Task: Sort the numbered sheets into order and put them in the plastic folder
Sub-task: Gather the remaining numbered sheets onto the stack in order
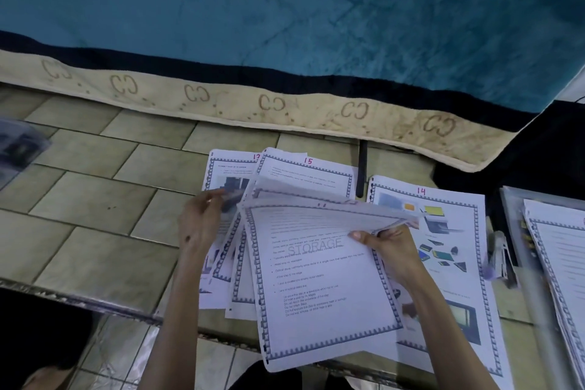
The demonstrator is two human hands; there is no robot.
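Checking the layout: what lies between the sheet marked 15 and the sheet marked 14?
In the head view, a dark upright bar and a strip of tiled surface separate sheet 15 from sheet 14.

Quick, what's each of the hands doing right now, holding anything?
Left hand: pinching the left edge of the fanned sheets.
Right hand: gripping the lifted upper sheets, thumb on top.

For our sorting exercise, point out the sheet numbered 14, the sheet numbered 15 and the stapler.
sheet numbered 14 (pixel 449 231): head view, upper illustrated area.
sheet numbered 15 (pixel 311 172): head view, top text area.
stapler (pixel 501 258): head view, middle of body.
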